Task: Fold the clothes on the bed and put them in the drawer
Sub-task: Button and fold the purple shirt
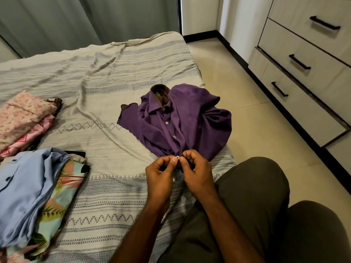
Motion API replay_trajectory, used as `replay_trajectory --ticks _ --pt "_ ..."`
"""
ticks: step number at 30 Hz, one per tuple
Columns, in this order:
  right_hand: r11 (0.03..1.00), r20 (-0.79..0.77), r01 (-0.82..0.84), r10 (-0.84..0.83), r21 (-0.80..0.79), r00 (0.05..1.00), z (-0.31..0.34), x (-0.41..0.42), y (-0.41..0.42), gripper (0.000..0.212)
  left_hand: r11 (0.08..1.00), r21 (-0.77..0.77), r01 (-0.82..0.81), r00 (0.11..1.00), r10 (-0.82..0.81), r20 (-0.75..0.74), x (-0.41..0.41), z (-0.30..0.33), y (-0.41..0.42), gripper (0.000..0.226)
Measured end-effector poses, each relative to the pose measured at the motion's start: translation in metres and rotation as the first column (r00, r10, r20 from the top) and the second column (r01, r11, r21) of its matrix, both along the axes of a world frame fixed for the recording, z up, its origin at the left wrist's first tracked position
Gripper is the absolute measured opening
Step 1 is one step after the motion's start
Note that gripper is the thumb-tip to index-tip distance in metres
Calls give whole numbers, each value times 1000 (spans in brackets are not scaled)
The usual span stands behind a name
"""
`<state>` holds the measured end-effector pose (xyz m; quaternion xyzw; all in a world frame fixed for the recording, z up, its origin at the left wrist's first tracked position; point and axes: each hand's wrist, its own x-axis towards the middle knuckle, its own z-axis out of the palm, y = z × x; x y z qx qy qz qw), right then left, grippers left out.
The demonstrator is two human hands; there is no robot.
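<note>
Left hand (pixel 161 175) and right hand (pixel 195 171), fingers curled, pinch the lower placket of the purple shirt (pixel 176 122) at a white button (pixel 177 157). Shirt lies on the bed (pixel 106 76) just beyond both hands. Drawers (pixel 302 73) far right, all closed; contents unseen.

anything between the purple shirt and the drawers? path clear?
Nothing visible lies on the floor between the purple shirt and the drawers. All visible drawer fronts look closed, so one must be opened. Both hands pinch the shirt's button placket.
</note>
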<state>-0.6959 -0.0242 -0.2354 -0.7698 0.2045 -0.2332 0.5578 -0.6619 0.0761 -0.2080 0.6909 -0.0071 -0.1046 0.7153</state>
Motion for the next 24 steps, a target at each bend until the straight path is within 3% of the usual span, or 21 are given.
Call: replay_trajectory --ticks 15,24 --pt "986 101 -35 19 161 995 5 -2 0 10 998 31 -49 997 47 54 2 3 -1 6" --pt "989 120 -38 21 144 993 6 -4 -3 8 994 58 94 995 -95 14 4 12 8 12"
